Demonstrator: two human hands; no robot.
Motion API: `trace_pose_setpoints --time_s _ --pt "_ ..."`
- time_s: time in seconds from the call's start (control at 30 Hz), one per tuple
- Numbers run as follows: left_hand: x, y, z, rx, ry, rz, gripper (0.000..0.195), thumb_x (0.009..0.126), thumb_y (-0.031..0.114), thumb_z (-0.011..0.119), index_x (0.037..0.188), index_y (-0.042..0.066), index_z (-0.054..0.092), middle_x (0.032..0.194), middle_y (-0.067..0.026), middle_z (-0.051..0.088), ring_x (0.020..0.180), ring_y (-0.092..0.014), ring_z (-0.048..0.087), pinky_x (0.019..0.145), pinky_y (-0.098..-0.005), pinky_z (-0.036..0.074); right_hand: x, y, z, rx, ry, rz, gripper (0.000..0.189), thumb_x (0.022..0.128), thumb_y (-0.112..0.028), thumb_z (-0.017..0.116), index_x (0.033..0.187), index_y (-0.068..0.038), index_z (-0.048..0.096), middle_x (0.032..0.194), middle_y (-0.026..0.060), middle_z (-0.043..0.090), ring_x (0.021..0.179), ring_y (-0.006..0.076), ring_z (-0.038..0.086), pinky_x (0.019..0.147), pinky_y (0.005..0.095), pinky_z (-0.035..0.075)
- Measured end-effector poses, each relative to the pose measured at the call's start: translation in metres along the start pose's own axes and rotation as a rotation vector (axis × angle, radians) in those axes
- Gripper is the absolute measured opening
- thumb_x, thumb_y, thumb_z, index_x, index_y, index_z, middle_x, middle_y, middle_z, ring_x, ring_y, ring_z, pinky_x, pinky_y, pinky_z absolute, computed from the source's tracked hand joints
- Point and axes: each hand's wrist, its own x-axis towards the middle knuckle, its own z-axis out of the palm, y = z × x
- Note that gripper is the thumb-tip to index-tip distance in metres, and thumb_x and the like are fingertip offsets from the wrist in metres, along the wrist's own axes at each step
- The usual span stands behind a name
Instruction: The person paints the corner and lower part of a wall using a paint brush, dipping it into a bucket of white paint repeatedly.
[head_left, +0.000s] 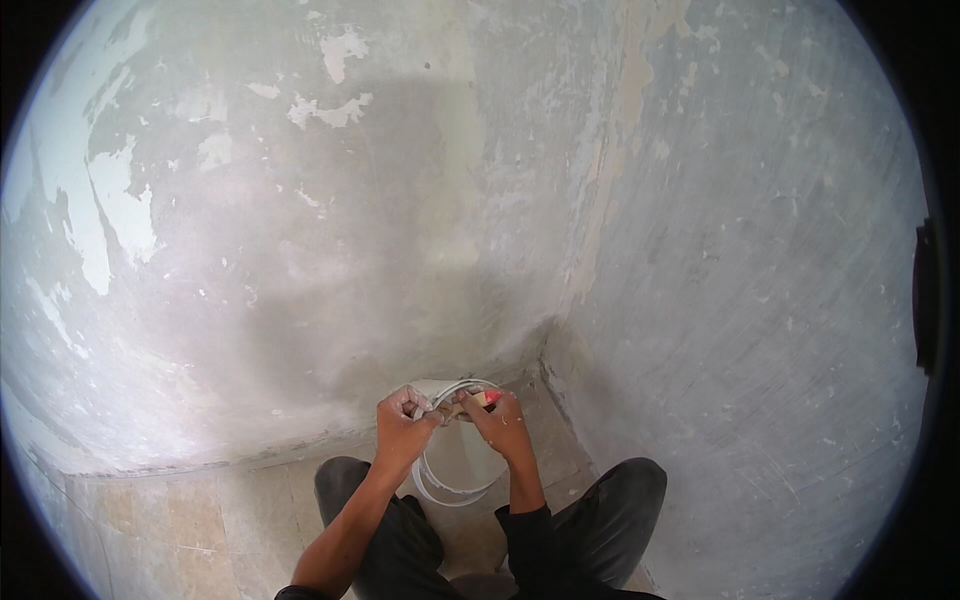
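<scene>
A white plastic bucket (450, 501) stands between my knees, with a greyish surface visible inside it. Over its far rim, my right hand (501, 424) is closed around a small tool (481, 399) with red and pale yellow parts; its exact kind is hidden by the fingers. A tan end of that tool points towards my left hand (405, 424). The left thumb and fingers are pinched together close to this end, above the bucket's far left side. Whether they grip the end or only touch it is unclear. Whitish residue marks both hands.
Ahead rises a grey wall (360, 225) with peeling, patchy coating. It meets a second scraped wall (750, 300) in a corner just beyond the bucket. Beige floor tiles (195, 510) lie to the left. A dark object (925, 296) shows at the far right edge.
</scene>
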Motion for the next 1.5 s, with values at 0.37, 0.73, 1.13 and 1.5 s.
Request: trace_pose_setpoints --time_s 0.37,0.73,1.13,1.5 --pt "0.0 0.0 -0.001 -0.008 -0.015 -0.022 0.015 0.064 -0.007 0.061 0.068 0.003 0.05 0.066 -0.0014 0.053 0.062 -0.005 0.047 0.055 -0.0216 0.039 -0.001 -0.003 0.004 -0.094 0.002 -0.068 0.029 0.082 -0.026 0.064 0.08 0.004 0.063 0.066 0.015 0.062 0.058 0.0168 0.054 0.058 0.0336 0.044" --pt "0.0 0.0 -0.001 0.002 -0.033 -0.017 0.018 0.064 -0.008 0.063 0.068 0.006 0.051 0.068 0.0002 0.055 0.064 -0.005 0.049 0.057 -0.0208 0.039 0.002 0.009 0.01 -0.031 0.009 -0.116 0.029 0.082 -0.026 0.064 0.08 0.003 0.063 0.064 0.0125 0.061 0.056 0.0157 0.052 0.057 0.0326 0.043" --pt "-0.002 0.007 0.0 -0.095 -0.057 -0.048 0.018 0.064 -0.01 0.059 0.069 0.003 0.049 0.069 -0.0019 0.055 0.066 -0.007 0.051 0.058 -0.0221 0.04 -0.003 -0.004 0.01 -0.032 -0.025 -0.078 0.029 0.082 -0.023 0.063 0.075 0.004 0.06 0.061 0.0104 0.059 0.056 0.0123 0.052 0.055 0.0318 0.042" --pt "-0.003 0.008 0.001 -0.113 0.002 -0.03 0.017 0.065 -0.009 0.061 0.068 0.003 0.05 0.067 -0.0011 0.053 0.063 -0.006 0.049 0.058 -0.0223 0.039 -0.006 -0.014 -0.005 0.253 -0.019 0.097 0.026 0.087 -0.019 0.062 0.089 0.006 0.065 0.079 0.0067 0.065 0.069 0.0105 0.061 0.062 0.0229 0.051"
